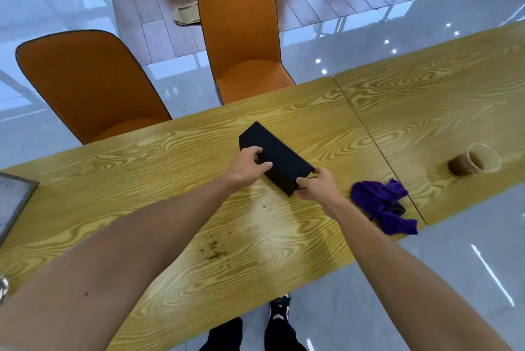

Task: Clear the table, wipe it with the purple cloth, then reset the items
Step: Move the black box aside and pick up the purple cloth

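Forearms, two, bare, nearest the lens, reaching from 6 o'clock toward centre.
Table (147, 180), wood-grain, spans the frame; brown crumbs and a stain (215, 250) lie at 6 o'clock of the box, so wiping is judged not yet done.
Chairs, two, orange: one (85, 86) at 10 o'clock, one (241, 35) at 12 o'clock, both beyond the far edge.
Box (279, 156), black, oblong, at centre; whether it rests on the table or is lifted cannot be told.
Left hand (245, 164): fingers curled over the box's long side.
Right hand (318, 184): fingers and thumb pinch its near end; a two-handed hold, likely for clearing it away.
Cloth (382, 204), purple, crumpled at 3 o'clock, near the right hand, untouched.
Cup (473, 162), on its side, further out at 3 o'clock.
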`<state>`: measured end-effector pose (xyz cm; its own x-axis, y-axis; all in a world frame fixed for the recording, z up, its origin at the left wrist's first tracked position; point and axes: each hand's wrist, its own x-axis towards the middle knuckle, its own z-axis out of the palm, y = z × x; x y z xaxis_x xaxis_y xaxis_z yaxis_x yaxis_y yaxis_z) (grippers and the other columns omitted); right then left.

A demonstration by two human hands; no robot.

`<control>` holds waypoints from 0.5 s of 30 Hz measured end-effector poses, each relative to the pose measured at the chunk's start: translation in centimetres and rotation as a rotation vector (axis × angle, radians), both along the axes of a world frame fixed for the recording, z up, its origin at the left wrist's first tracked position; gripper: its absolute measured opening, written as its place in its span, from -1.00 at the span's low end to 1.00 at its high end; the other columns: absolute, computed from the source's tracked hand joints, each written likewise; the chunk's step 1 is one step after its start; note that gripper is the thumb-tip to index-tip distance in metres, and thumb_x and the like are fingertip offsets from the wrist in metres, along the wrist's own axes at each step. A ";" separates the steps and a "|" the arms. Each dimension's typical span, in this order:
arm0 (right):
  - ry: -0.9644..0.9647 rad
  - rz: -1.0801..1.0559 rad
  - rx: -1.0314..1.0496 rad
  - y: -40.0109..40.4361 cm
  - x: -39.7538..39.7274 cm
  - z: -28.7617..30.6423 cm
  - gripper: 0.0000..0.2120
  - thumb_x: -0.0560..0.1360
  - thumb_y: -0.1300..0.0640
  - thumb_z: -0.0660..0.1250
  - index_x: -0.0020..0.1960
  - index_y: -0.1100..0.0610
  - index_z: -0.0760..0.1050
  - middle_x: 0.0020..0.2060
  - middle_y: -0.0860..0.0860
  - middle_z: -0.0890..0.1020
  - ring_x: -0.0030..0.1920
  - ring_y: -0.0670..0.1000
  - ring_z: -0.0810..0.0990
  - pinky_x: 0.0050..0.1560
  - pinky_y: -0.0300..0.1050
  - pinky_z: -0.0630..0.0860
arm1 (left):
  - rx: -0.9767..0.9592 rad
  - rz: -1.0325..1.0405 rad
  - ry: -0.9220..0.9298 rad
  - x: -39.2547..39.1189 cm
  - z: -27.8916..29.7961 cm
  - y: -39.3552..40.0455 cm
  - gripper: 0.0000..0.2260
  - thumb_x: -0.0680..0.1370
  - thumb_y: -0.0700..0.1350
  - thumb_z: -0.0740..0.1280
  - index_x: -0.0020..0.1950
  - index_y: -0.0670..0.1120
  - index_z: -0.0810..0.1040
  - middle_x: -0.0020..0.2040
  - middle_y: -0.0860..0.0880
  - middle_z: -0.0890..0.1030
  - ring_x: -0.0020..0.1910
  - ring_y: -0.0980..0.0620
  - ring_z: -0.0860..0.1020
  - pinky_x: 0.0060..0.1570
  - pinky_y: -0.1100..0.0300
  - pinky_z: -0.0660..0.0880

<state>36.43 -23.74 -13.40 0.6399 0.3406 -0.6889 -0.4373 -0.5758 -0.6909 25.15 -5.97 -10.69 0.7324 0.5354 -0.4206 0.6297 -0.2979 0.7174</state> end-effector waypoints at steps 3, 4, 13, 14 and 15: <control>-0.066 0.000 0.000 -0.1 0.8 0.3 -0.59 0.58 0.26 0.38 0.39 0.17 0.37 0.08 0.17 0.65 -0.06 0.15 0.73 -0.13 -0.01 0.70 | -0.027 0.018 -0.033 0.5 -0.5 -1.0 -0.48 0.57 -0.03 0.41 0.49 -0.13 0.39 0.35 -0.12 0.50 0.32 -0.06 0.48 0.27 0.12 0.45; -0.079 -0.006 0.011 -0.2 1.1 0.6 -0.59 0.59 0.26 0.37 0.40 0.15 0.36 0.09 0.16 0.65 -0.08 0.12 0.71 -0.16 -0.05 0.67 | -0.024 0.020 -0.045 0.6 -0.7 -1.4 -0.51 0.57 -0.03 0.41 0.46 -0.12 0.42 0.34 -0.11 0.51 0.32 -0.05 0.49 0.25 0.14 0.45; -0.735 0.343 -0.420 -8.2 3.9 0.5 -0.57 0.61 0.09 0.30 0.46 0.11 0.41 0.32 0.13 0.56 0.20 0.16 0.58 0.21 0.16 0.52 | 0.091 -0.097 -0.028 3.8 -1.4 -7.9 -0.54 0.55 0.02 0.39 0.38 0.01 0.32 0.09 -0.02 0.51 -0.03 0.00 0.54 -0.05 0.14 0.52; -0.808 0.376 -0.521 -9.5 4.3 0.2 -0.56 0.60 0.09 0.30 0.46 0.12 0.41 0.32 0.14 0.55 0.24 0.18 0.54 0.24 0.17 0.48 | 0.144 -0.100 -0.005 4.2 -1.5 -8.8 -0.58 0.55 0.04 0.37 0.34 0.03 0.30 0.04 -0.02 0.53 -0.06 -0.03 0.56 -0.06 0.07 0.56; -0.835 0.396 -0.618 -10.6 4.6 -0.1 -0.54 0.58 0.08 0.31 0.46 0.14 0.40 0.33 0.15 0.54 0.30 0.21 0.50 0.29 0.18 0.42 | 0.210 -0.121 0.016 4.7 -1.6 -9.8 -0.64 0.56 0.05 0.35 0.28 0.04 0.30 -0.04 -0.01 0.57 -0.12 -0.04 0.58 -0.09 0.00 0.58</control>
